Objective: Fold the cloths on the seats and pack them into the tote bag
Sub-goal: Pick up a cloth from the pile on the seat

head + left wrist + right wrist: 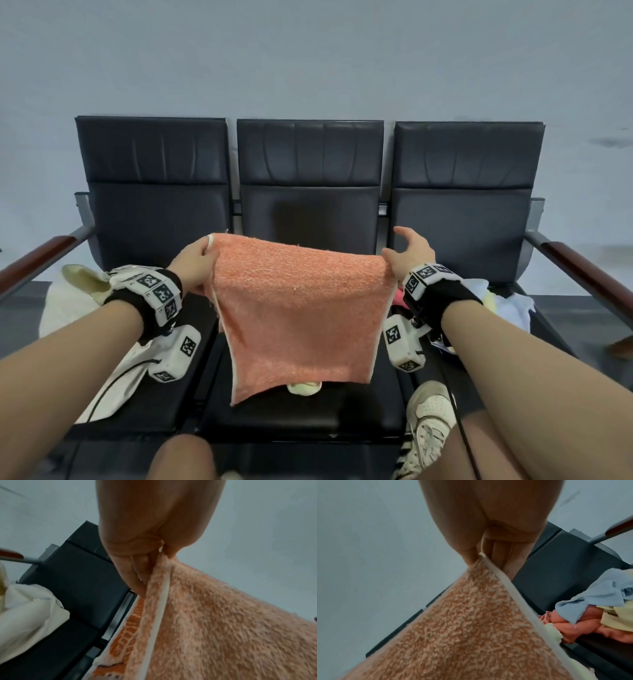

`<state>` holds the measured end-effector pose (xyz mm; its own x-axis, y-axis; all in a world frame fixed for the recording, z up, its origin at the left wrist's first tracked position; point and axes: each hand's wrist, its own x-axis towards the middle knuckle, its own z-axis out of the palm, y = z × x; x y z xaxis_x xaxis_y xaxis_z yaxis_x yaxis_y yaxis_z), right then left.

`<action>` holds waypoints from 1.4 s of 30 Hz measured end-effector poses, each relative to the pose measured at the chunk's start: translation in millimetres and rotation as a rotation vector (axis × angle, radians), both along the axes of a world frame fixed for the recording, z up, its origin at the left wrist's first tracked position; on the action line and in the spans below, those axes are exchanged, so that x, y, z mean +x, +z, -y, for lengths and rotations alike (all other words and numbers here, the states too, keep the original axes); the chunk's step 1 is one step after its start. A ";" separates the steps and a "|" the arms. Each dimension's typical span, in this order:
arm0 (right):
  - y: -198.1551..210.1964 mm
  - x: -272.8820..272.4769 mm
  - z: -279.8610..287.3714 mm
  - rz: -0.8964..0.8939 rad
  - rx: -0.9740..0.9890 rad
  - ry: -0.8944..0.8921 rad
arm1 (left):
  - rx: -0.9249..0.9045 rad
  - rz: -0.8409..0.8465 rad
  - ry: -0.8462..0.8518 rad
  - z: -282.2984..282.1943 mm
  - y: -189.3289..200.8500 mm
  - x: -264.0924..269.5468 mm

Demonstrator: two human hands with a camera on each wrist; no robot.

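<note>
Orange terry towel (301, 308) pinched at upper corners by left hand (195, 267) and right hand (409, 257); cream tote bag (113, 373) on left seat (161, 404), contents unseen.

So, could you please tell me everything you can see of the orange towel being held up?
The orange towel is fluffy terry cloth with a pale cream binding along its edges and, in the left wrist view, a darker orange woven band near one side. It hangs spread out over the middle seat, held up by its two top corners: the left hand pinches one, the right hand the other. Its top edge sags slightly between them. The lower edge hangs just above a pale green cloth on the seat; contact cannot be told.
</note>
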<state>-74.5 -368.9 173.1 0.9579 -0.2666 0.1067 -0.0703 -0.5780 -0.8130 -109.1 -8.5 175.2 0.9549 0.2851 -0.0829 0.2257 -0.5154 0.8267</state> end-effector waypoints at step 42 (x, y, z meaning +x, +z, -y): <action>8.3 -17.9 31.4 -0.173 0.222 0.078 | -0.535 0.080 0.059 -4.3 11.0 -20.6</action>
